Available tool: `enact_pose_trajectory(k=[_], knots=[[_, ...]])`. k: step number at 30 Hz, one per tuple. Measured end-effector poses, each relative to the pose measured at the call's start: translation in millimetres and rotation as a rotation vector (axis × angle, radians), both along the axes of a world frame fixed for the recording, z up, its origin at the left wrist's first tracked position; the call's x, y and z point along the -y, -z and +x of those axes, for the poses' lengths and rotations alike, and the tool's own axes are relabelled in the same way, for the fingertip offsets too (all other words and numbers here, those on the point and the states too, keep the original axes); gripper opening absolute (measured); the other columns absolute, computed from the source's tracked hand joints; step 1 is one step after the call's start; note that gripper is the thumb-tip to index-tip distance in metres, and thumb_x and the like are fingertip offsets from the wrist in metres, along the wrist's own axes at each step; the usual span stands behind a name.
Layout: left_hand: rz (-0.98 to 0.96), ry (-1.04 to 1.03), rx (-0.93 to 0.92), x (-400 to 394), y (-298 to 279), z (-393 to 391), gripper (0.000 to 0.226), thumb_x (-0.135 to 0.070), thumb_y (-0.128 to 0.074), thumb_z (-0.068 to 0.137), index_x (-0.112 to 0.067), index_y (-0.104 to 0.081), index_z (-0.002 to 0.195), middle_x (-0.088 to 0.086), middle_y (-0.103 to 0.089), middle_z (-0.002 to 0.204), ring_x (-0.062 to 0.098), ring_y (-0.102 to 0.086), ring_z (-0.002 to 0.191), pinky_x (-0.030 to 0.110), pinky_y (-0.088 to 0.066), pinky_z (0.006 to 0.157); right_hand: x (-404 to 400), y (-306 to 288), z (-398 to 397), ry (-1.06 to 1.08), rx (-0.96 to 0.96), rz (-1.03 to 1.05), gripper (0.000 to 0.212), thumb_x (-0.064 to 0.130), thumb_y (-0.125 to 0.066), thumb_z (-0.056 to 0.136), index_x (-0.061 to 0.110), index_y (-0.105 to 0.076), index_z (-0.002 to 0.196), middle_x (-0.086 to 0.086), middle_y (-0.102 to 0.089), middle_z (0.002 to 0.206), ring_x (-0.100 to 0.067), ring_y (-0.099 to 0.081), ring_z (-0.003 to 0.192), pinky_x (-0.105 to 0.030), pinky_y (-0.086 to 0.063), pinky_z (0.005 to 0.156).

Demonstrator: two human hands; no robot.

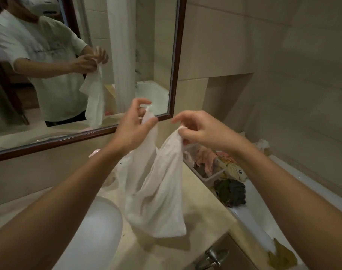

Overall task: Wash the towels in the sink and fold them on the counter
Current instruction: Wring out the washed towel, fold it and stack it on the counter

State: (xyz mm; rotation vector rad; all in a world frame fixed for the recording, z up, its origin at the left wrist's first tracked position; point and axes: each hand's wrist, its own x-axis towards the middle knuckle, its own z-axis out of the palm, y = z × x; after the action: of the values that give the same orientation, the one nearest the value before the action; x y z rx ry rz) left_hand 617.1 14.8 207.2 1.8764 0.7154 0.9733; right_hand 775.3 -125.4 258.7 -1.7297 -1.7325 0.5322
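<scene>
Right now you have a white towel (pixel 158 184) lifted above the counter (pixel 203 213), held by its upper edge between both hands. Your left hand (pixel 134 125) pinches one corner between thumb and fingers, with the index finger raised and curled above the cloth. Your right hand (pixel 200 129) pinches the other corner, its fingers curled round the bunched fabric and its index finger pointing left. The two hands are near each other, so the towel sags between them in a loose fold and its lower edge hangs just over the counter, to the right of the sink (pixel 96 228).

To the far right of the towel, a clear bin (pixel 209 173) sits at the counter's end with pink and other coloured cloths in it, and a dark crumpled cloth (pixel 231 191) lies just nearer you beside it. A white bathtub rim (pixel 250 221) runs along the right. A framed mirror (pixel 177 55) on the far wall reflects you holding the towel. A metal handle (pixel 211 257) shows on the cabinet front below the counter.
</scene>
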Motion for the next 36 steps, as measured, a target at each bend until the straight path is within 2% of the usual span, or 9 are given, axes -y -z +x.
enact_pose_trajectory(k=[4,8,13,16,20,26,30,33,36], knots=[[-0.002,0.262,-0.18,6,-21,-8,0.075,-0.022,-0.06,0.098,-0.043,-0.015,0.154,0.011,-0.06,0.121,0.023,-0.061,0.109,0.04,-0.051,0.097,-22,3,-21,0.016,0.101,0.09,0.071,0.012,-0.059,0.097,0.014,-0.023,0.158,0.004,-0.068,0.088,-0.006,-0.068,0.078,-0.025,-0.058,0.08],[0.025,0.313,-0.277,11,-33,-17,0.086,-0.011,-0.055,0.099,-0.037,0.003,0.157,0.019,-0.058,0.128,0.033,-0.058,0.113,0.037,-0.049,0.095,-35,4,-25,0.027,0.299,0.131,0.048,0.013,-0.057,0.097,0.013,-0.05,0.144,0.004,-0.066,0.084,-0.004,-0.063,0.072,-0.029,-0.057,0.073],[-0.051,0.352,-0.291,8,-38,-17,0.097,-0.001,-0.057,0.094,-0.033,0.01,0.157,0.02,-0.063,0.121,0.037,-0.06,0.11,0.05,-0.049,0.098,-39,6,-26,0.085,0.363,0.172,0.049,0.02,-0.065,0.092,0.019,-0.052,0.14,0.009,-0.051,0.104,-0.003,-0.049,0.084,-0.016,-0.038,0.072],[-0.215,0.353,-0.199,8,-27,-11,0.1,0.006,-0.062,0.089,-0.025,0.003,0.158,0.002,-0.074,0.097,0.017,-0.07,0.091,0.031,-0.055,0.085,-40,4,-24,0.077,0.422,0.137,0.044,0.018,-0.068,0.09,0.016,-0.058,0.133,0.005,-0.055,0.102,-0.006,-0.054,0.084,-0.02,-0.046,0.072],[-0.359,0.239,-0.047,2,-12,-5,0.11,-0.012,-0.079,0.074,-0.017,-0.008,0.158,0.002,-0.075,0.102,0.013,-0.067,0.108,0.04,-0.039,0.11,-38,10,-18,0.117,0.465,0.184,0.017,0.02,-0.066,0.091,0.009,-0.067,0.104,0.0,-0.059,0.095,-0.011,-0.053,0.081,-0.022,-0.046,0.068],[0.088,0.168,-0.344,15,43,-20,0.036,-0.036,-0.072,0.087,-0.027,-0.067,0.121,-0.008,-0.072,0.091,0.008,-0.067,0.081,0.028,-0.05,0.069,-28,13,-1,0.161,0.368,0.274,0.009,0.016,-0.065,0.089,0.009,-0.063,0.096,-0.002,-0.06,0.089,-0.017,-0.058,0.078,-0.042,-0.057,0.073],[0.332,0.013,-0.649,12,62,-25,0.004,-0.03,-0.066,0.092,-0.028,-0.069,0.09,-0.009,-0.06,0.068,0.014,-0.057,0.072,0.031,-0.042,0.064,-25,15,11,0.192,0.324,0.27,0.01,0.011,-0.065,0.088,0.006,-0.063,0.095,-0.007,-0.062,0.09,-0.023,-0.064,0.076,-0.046,-0.057,0.069],[0.315,0.004,-0.63,9,72,-22,0.029,-0.028,-0.064,0.094,-0.022,-0.061,0.066,-0.006,-0.057,0.07,0.012,-0.054,0.069,0.033,-0.044,0.065,-22,11,16,0.186,0.255,0.262,0.007,0.01,-0.066,0.09,0.007,-0.063,0.096,-0.006,-0.063,0.091,-0.017,-0.068,0.068,-0.039,-0.059,0.062],[0.119,0.075,-0.368,11,83,-21,0.03,-0.027,-0.058,0.099,-0.005,-0.068,0.081,0.012,-0.063,0.08,0.027,-0.061,0.073,0.045,-0.056,0.069,-13,7,25,0.205,0.207,0.272,0.004,0.011,-0.065,0.092,0.012,-0.062,0.094,0.001,-0.062,0.092,-0.01,-0.069,0.063,-0.028,-0.059,0.059]])
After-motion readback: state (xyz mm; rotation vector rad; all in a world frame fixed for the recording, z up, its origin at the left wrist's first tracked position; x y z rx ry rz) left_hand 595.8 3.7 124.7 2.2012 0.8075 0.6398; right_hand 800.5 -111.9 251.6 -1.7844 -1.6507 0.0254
